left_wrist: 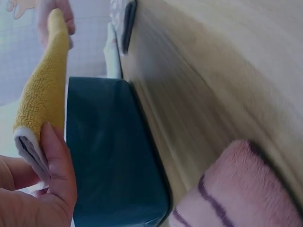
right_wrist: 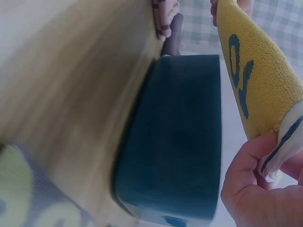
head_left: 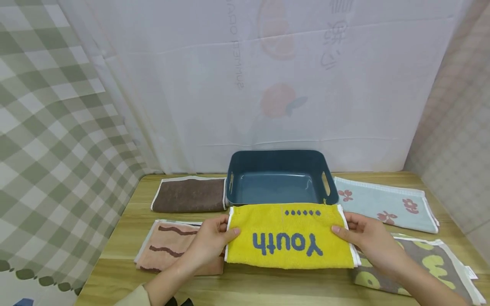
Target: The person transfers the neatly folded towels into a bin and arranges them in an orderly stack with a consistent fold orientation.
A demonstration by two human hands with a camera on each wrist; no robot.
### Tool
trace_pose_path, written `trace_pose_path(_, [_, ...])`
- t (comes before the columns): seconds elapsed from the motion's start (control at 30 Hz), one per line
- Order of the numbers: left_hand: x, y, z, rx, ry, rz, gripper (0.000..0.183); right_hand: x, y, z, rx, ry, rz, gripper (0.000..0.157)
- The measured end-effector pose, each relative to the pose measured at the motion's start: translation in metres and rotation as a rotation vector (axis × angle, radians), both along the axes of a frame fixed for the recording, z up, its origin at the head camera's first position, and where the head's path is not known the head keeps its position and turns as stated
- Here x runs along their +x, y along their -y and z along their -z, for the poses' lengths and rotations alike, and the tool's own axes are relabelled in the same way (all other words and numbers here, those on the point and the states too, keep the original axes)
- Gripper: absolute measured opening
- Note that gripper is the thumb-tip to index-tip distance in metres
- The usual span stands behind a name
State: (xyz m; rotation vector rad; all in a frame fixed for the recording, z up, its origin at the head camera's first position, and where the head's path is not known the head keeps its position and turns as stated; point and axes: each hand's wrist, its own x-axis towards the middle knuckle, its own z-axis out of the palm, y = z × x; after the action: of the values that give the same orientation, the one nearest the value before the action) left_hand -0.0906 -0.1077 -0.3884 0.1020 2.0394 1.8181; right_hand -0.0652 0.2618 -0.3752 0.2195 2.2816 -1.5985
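Note:
A folded yellow towel [head_left: 287, 225] with "Youth" lettering, upside down in the head view, is stretched between both hands above the table. My left hand [head_left: 208, 240] pinches its left end, thumb on top and fingers beneath. At the other end, my right hand [head_left: 373, 238] pinches the white-edged side the same way. Both wrist views show the towel [left_wrist: 45, 85] raised off the wood, its folded layers visible at the edges. Just beyond it stands a dark teal basin [head_left: 275, 187] with handle slots; its visible inside holds nothing.
Left of the basin lie a brown folded towel [head_left: 189, 194] and a pink towel with wavy dark stripes [head_left: 168, 246]. On the right are a pale blue towel with red flowers [head_left: 394, 204] and a grey one with yellow-green shapes [head_left: 432, 267]. Fabric curtains [head_left: 172, 106] surround the wooden table [head_left: 111, 263].

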Motion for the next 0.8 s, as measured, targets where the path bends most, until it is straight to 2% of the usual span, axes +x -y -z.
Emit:
trace_pose_path(0.27, [-0.011,-0.006,-0.015,-0.063,-0.110,-0.057,0.027,-0.015,-0.004,-0.020,0.024,-0.067,-0.006,0.059])
trace_pose_path(0.43, [-0.023,-0.006,-0.023,-0.042,-0.103,-0.072,0.027,-0.028,-0.004,-0.028,-0.132,-0.105,0.028,0.059])
trace_pose_path(0.6, [-0.038,-0.005,-0.026,-0.030,-0.138,-0.072,0.030,-0.041,-0.005,-0.037,-0.156,-0.141,0.038,0.054])
trace_pose_path(0.8, [-0.057,-0.010,-0.032,0.000,-0.167,-0.129,0.029,-0.059,-0.007,-0.046,-0.193,-0.154,0.047,0.058])
